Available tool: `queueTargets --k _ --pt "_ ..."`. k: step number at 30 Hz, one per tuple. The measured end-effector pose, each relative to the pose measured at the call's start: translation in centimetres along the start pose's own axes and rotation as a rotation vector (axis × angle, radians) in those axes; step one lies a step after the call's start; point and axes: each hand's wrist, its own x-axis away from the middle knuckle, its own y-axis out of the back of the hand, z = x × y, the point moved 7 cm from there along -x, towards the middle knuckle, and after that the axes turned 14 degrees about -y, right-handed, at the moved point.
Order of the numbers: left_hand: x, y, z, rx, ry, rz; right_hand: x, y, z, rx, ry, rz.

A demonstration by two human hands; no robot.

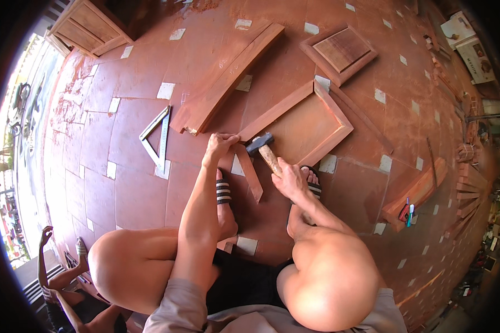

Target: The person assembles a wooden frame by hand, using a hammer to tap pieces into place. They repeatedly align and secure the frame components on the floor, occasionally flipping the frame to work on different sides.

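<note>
My right hand (pixel 291 180) is wrapped round the wooden handle of a hammer (pixel 268 155). The hammer's dark head lies by the near-left corner of a wooden frame (pixel 278 110) with a flat panel inside it. At that same corner my left hand (pixel 222 146) is closed, fingertips pinched together; whatever they grip is too small or hidden to name. A loose wooden strip (pixel 250 173) runs from just under the left hand toward me, between my sandalled feet. Another thin strip (pixel 366 121) lies along the frame's right side.
Beyond the frame lie a long thick timber (pixel 233 75) and a panelled wooden door (pixel 341 53). A triangular set square (pixel 160 139) rests at left. To the right, a wood block (pixel 416 194) has pens beside it. Another person (pixel 66 288) sits at lower left.
</note>
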Motion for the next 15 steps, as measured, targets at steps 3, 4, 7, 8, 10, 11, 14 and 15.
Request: queueTargets --k 3,4,7,8,10,11,14,15 --pt "0.1 0.2 -0.1 -0.001 -0.050 -0.020 0.2 1.1 -0.4 -0.088 -0.071 -0.058" --pt "0.2 0.1 0.0 0.015 -0.067 -0.024 0.1 1.4 -0.6 -0.154 -0.129 -0.088" --pt "0.4 -0.1 0.6 -0.044 -0.083 -0.013 0.2 0.5 -1.6 -0.137 -0.286 -0.031" --pt "0.5 -0.2 0.7 -0.079 -0.095 0.015 0.3 0.1 -0.1 0.024 -0.057 -0.027" --pt "0.4 0.1 0.5 -0.168 -0.178 0.006 0.5 -0.6 0.1 -0.050 0.050 -0.014" --pt "0.5 0.4 0.2 -0.172 -0.226 -0.013 0.4 -0.7 -0.3 -0.029 0.052 -0.038" --pt "0.5 0.0 0.2 -0.110 -0.252 -0.010 -0.4 0.1 -2.0 -0.106 -0.013 -0.145" --pt "0.6 -0.1 0.5 -0.043 -0.213 -0.013 -0.5 -0.1 -2.4 -0.145 -0.053 -0.111"
